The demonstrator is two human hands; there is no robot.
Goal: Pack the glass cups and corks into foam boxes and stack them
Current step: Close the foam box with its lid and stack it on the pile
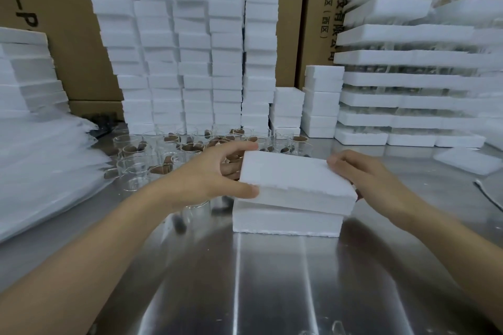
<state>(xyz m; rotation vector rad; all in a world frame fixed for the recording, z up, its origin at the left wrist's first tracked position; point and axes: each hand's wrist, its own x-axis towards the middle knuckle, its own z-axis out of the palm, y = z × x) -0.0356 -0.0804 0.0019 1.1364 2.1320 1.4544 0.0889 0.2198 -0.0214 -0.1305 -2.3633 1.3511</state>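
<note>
A white foam lid [294, 179] sits tilted over the white foam box bottom [287, 221] on the steel table [272, 280]. My left hand [215, 174] grips the lid's left end, thumb on the near corner and fingers on the far corner. At the lid's right end, my right hand [364, 174] holds it with curled fingers. Behind the box stand several clear glass cups [133, 166], some with brown corks [163, 168] inside. What the box holds is hidden by the lid.
Tall stacks of closed foam boxes [196, 49] line the back. Foam trays with glassware [408, 84] are stacked at the right, and a loose foam piece [468, 160] lies near them. Plastic-wrapped foam [40, 158] lies at the left. Cardboard cartons [62, 22] stand behind.
</note>
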